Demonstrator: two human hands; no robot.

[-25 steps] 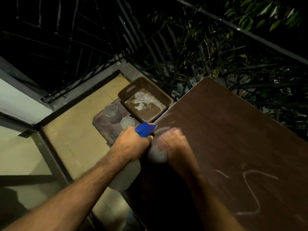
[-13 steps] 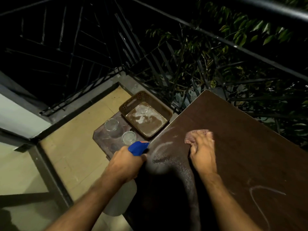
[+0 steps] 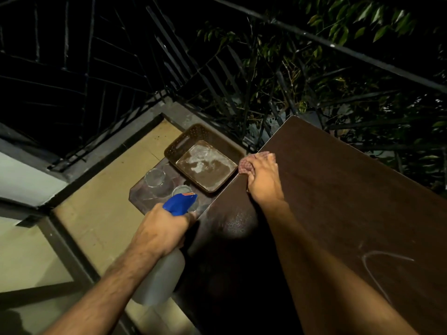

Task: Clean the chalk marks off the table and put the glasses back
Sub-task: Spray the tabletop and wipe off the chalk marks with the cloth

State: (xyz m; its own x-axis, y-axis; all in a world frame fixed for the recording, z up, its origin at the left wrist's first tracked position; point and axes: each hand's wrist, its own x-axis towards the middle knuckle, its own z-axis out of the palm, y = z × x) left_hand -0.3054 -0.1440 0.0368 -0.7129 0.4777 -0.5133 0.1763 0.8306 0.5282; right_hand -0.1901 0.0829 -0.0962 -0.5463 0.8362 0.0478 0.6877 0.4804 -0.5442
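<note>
The right hand (image 3: 262,175) lies flat, fingers bent down over a checked pinkish cloth (image 3: 246,163), pressing it against the left edge of the dark brown table (image 3: 350,189) close to its far left corner; part of the cloth sticks out past the fingers toward that corner. The left hand (image 3: 160,232) is closed around the neck of a spray bottle (image 3: 162,276), whose blue head (image 3: 180,203) points toward the table's left edge while its pale body hangs below the wrist, off the table. A wet sheen shows on the table just beside the left hand. A looping chalk mark (image 3: 377,267) lies on the table's near right part, well apart from the cloth. Two clear glasses (image 3: 154,178) stand on a low brown stand (image 3: 140,199) left of the table, beside a brown perforated basket (image 3: 183,141); the nearer glass is partly hidden behind the blue head.
</note>
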